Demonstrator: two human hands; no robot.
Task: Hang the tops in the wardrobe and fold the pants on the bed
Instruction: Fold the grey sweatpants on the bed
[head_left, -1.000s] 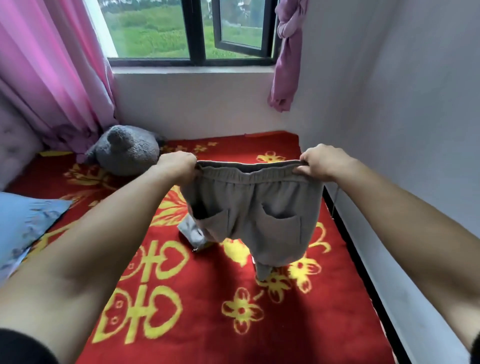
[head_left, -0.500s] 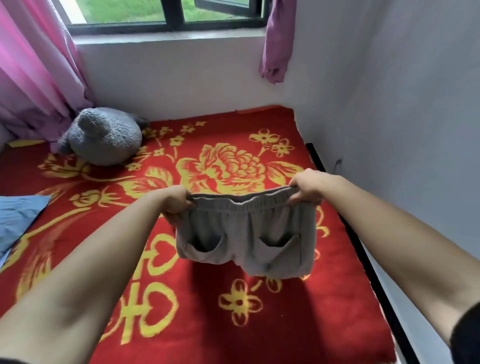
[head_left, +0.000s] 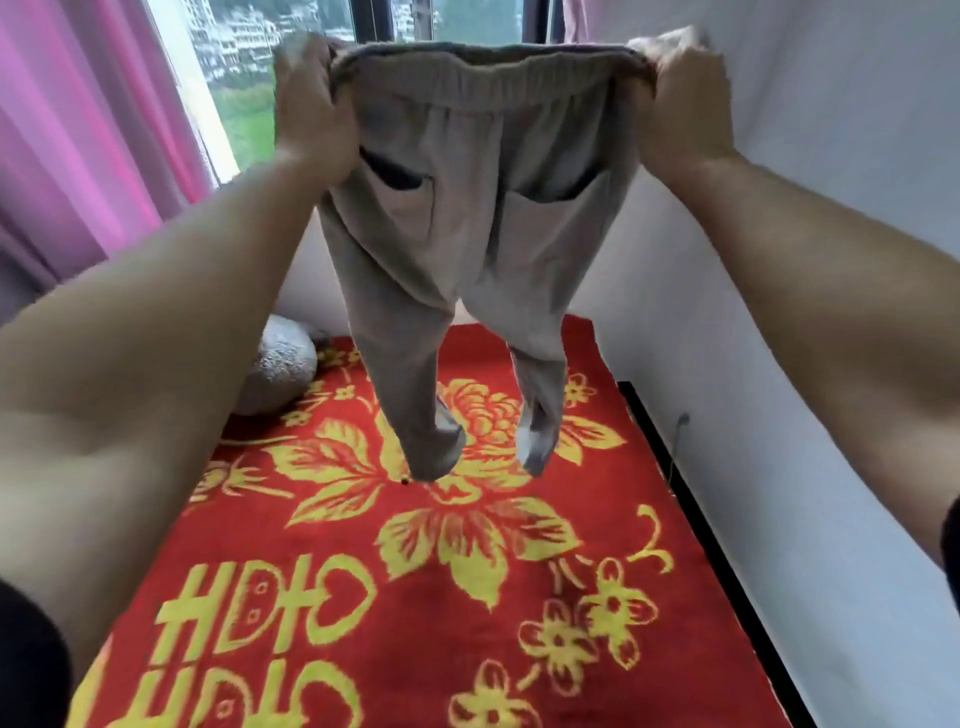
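Now, seen from the head camera, I hold the grey pants (head_left: 467, 223) up high in front of me by the waistband. My left hand (head_left: 311, 109) is curled round the left end of the elastic band, fingers bunched into the cloth. My right hand (head_left: 680, 104) grips the right end the same way, so the band is stretched fairly straight between my two fists. Both bare forearms reach up and forward, and a dark sleeve (head_left: 26, 660) shows at the bottom left.

The pants hang full length from my hands. Two patch pockets face me just below the waistband, and the legs dangle apart. The cuffs hang over the big yellow flower in the middle of the red blanket (head_left: 332, 530); whether they touch it or hang just above it I cannot tell.

The blanket covers the bed (head_left: 717, 623) and carries yellow flowers, with large yellow characters nearer to me. A grey plush toy (head_left: 278, 369) lies at the far left of the bed, near the wall under the window (head_left: 249, 78), partly hidden behind my left forearm. A pink curtain (head_left: 78, 130) hangs to the left of the window, and buildings and greenery show through the glass. A white wall (head_left: 831, 104) runs along the right side of the bed, with a black frame (head_left: 687, 499) between it and the blanket. A thin cable (head_left: 677, 447) runs down the wall just beside that frame.
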